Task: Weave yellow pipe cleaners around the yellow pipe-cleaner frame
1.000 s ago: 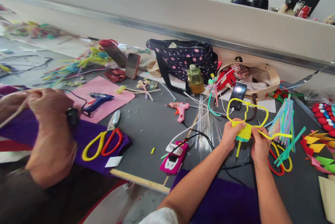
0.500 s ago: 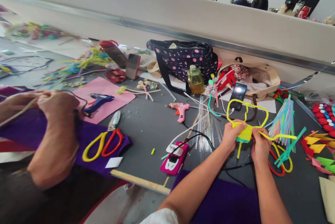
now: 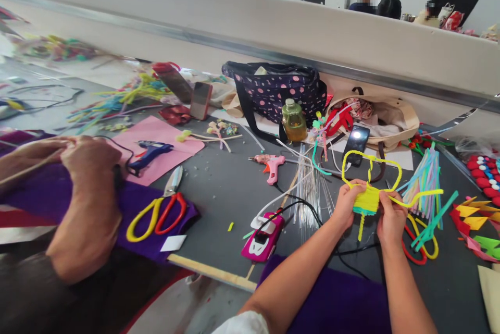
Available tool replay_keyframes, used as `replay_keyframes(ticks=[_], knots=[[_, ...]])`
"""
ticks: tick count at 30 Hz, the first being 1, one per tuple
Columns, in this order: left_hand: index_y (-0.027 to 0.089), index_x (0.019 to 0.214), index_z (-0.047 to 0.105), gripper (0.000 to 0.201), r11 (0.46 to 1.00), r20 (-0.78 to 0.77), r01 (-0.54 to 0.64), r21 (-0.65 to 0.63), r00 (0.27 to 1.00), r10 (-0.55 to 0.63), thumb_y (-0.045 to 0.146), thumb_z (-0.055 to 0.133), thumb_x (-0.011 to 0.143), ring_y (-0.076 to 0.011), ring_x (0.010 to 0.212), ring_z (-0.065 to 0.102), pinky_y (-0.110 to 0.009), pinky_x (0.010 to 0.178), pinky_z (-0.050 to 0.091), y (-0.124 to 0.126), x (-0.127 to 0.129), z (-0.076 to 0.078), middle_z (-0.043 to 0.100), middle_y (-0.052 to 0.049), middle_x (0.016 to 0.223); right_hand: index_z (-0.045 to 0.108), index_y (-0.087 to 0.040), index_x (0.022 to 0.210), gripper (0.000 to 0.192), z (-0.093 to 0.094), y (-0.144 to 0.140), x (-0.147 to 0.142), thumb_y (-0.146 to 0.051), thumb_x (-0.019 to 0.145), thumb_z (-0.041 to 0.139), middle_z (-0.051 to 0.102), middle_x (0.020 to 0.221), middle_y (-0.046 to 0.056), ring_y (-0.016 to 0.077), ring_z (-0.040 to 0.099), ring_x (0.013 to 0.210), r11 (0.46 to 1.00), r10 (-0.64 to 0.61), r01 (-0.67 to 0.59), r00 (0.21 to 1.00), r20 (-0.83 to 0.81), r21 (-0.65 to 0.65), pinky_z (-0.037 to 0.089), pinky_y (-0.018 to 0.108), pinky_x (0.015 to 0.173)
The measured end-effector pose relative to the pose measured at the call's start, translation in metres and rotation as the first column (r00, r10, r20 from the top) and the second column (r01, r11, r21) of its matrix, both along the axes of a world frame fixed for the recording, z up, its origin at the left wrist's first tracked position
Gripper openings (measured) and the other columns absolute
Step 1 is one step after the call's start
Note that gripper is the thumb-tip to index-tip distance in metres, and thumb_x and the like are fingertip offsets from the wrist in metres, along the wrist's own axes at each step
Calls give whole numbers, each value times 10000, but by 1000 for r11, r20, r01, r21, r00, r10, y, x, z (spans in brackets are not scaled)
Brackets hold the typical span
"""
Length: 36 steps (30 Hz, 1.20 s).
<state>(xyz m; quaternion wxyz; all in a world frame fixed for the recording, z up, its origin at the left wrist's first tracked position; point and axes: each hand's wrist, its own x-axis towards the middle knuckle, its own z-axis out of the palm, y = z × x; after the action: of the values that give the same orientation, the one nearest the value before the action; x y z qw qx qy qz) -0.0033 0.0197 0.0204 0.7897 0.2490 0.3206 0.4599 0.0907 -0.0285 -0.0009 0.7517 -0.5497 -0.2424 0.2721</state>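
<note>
A yellow pipe cleaner shape point(image 3: 367, 200) is pinched between my two hands above the grey table. Its middle is wound into a dense block with a turquoise band at the bottom, two open loops spread at the top, and a twisted stem hangs below. My left hand point(image 3: 347, 205) grips the block's left edge, thumb on the front. On the right edge my right hand point(image 3: 391, 215) pinches with thumb and fingers, and a loose yellow end sticks out past it to the right. Red-and-yellow scissors point(image 3: 433, 243) lie partly hidden behind my right hand.
Beyond my hands are a phone point(image 3: 357, 142), wire bundle point(image 3: 308, 188), pink glue gun point(image 3: 272, 164) and pastel pipe cleaners point(image 3: 425, 180). A magenta car-shaped object point(image 3: 263, 240) lies left of my arm. At left, a co-worker's hands point(image 3: 88, 157) work near scissors point(image 3: 172, 183) and a blue glue gun point(image 3: 150, 154).
The whole view has shifted slightly. My hands keep hold of the yellow pipe cleaner shape, with my left fingers moved a little on its upper left edge.
</note>
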Motion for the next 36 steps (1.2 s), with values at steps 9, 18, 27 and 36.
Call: replay_keyframes(ticks=[9,18,27,36], knots=[[119,685,696,177,1000,27,-23,0,999,23,269,648,604,-163,649,617,-257,630,474,2,-1,-2,694,-59,741,592,-168,672,260,-1,1,2,-356,677,773,585,624,-27,124,532,591,1000,4,-5,999,-35,-7,435,260,578],[103,793,714,331,998,12,68,-10,998,-68,394,753,641,-175,647,631,-279,654,485,2,-2,-4,701,-80,742,589,-176,726,271,-5,1,3,-352,659,783,600,655,-29,129,556,602,999,35,-36,991,-128,-2,459,262,589],[135,681,638,301,998,-84,30,48,996,-26,325,841,565,-125,508,573,-243,528,453,0,-3,-4,639,-11,593,612,-180,722,241,-7,1,1,-365,696,765,573,609,-36,110,509,553,998,58,-60,994,-92,-22,423,235,542],[144,685,610,311,999,-99,-31,40,994,35,316,837,559,-131,485,573,-240,482,454,0,-5,0,619,4,571,635,-173,686,252,-3,0,1,-398,713,745,591,606,-16,118,510,550,998,54,-52,998,31,-44,393,232,508]])
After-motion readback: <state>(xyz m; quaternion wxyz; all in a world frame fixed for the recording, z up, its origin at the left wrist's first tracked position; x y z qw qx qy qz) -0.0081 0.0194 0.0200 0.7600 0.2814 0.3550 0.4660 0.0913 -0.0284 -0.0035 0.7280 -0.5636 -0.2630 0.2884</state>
